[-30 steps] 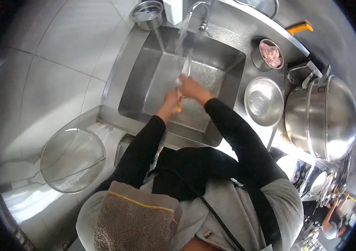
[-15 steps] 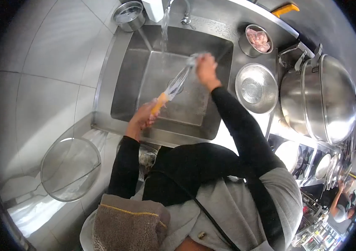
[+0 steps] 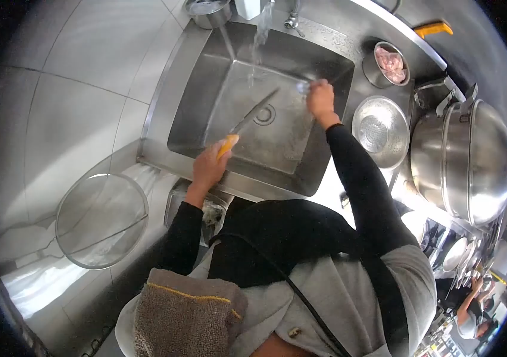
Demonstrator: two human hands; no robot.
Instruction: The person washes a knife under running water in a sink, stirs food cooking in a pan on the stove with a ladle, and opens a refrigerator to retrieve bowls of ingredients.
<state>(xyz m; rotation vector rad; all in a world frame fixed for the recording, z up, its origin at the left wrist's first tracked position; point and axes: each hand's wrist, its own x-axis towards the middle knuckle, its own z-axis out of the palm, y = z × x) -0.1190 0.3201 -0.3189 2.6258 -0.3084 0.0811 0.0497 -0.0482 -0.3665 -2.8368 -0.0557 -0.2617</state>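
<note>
My left hand (image 3: 208, 166) is closed around the orange handle of a knife (image 3: 256, 110) over the near left part of the sink (image 3: 220, 128). The knife's bare, narrow blade slants up and to the right above the drain. Over the right part of the basin, my right hand (image 3: 322, 102) is closed, and a small whitish, partly see-through thing (image 3: 303, 88) sticks out at its fingers. That thing is blurred, so I cannot make out its kind. It is apart from the blade tip. Water (image 3: 261, 30) runs into the sink at the back.
Right of the sink stand a metal pot of raw meat (image 3: 391, 65), a perforated metal bowl (image 3: 379, 132) and a large lidded pot (image 3: 465, 160). Another orange handle (image 3: 434, 29) lies behind. A round strainer (image 3: 102, 221) hangs at left. Another person (image 3: 470, 312) works at far right.
The whitish see-through thing that stretched along the blade to my right hand is now off the knife. My right hand has drawn away from it, and the view has shifted slightly.
</note>
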